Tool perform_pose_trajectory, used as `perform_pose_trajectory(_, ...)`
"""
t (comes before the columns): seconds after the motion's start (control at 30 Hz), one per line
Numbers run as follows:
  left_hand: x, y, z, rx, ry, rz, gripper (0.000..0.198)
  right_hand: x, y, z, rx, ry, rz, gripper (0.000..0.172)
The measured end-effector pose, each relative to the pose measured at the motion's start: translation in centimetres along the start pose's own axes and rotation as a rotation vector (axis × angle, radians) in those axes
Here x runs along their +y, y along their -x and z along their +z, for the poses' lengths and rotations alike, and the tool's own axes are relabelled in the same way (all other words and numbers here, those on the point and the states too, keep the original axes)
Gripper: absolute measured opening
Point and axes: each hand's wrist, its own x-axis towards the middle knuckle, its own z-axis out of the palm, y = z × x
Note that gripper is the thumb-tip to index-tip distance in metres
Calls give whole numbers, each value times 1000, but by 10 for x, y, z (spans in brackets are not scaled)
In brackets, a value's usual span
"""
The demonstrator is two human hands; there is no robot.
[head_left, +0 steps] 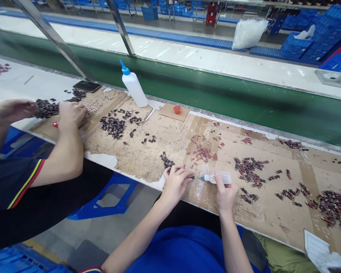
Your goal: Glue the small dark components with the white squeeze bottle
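Observation:
My right hand (226,193) is wrapped round a small clear squeeze bottle (225,177), held nearly level with its thin teal tip pointing left. Facing that tip, a short gap away, my left hand (176,184) pinches a small dark part (192,177) between thumb and fingers, just above the cardboard. Behind my left fingers lies a little heap of black parts (166,160). Small red pieces (203,152) are scattered beyond both hands. To the right of the bottle, red-and-black parts (250,170) lie in loose piles.
A co-worker's hands (71,113) handle parts at the left. A large white bottle with a blue nozzle (135,89) stands near the table's back edge, beside a red cap (177,109). A phone (86,86) lies further left. Behind the table runs a green belt (187,85).

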Motion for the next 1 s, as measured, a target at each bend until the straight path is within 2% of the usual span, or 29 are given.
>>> perform_pose_trajectory(0.1,-2,0,-2,-11,-6,20,18,-7,-4,-9,10,198,-9,51)
perform_pose_trajectory(0.2,-6,-1,-12,-30,0,15,17,-22,-6,-19,138,544,-13,76)
perform_pose_trajectory(0.23,-7,-1,-17,-38,8,21,17,-27,-6,-21,196,618,-30,79)
perform_pose_trajectory(0.3,-10,-1,-26,-43,37,40,18,-34,-4,-18,256,659,-121,68)
perform_pose_trajectory(0.37,-13,-2,-34,-29,72,51,19,-36,-1,-7,195,639,-264,50)
perform_pose_trajectory(0.47,-17,-1,-42,22,109,48,16,-31,2,21,-14,681,-436,41)
perform_pose_trajectory(0.53,-20,0,-45,65,129,50,15,-26,2,39,-105,778,-465,35)
perform_pose_trajectory(0.63,-22,3,-48,109,170,46,14,-19,0,55,-150,899,-473,22)
perform_pose_trajectory(0.83,-20,0,-50,148,230,70,17,-13,-6,62,-189,886,-568,26)
perform_pose_trajectory(1.0,-13,-7,-50,165,256,92,17,-26,-1,55,-367,511,-457,24)
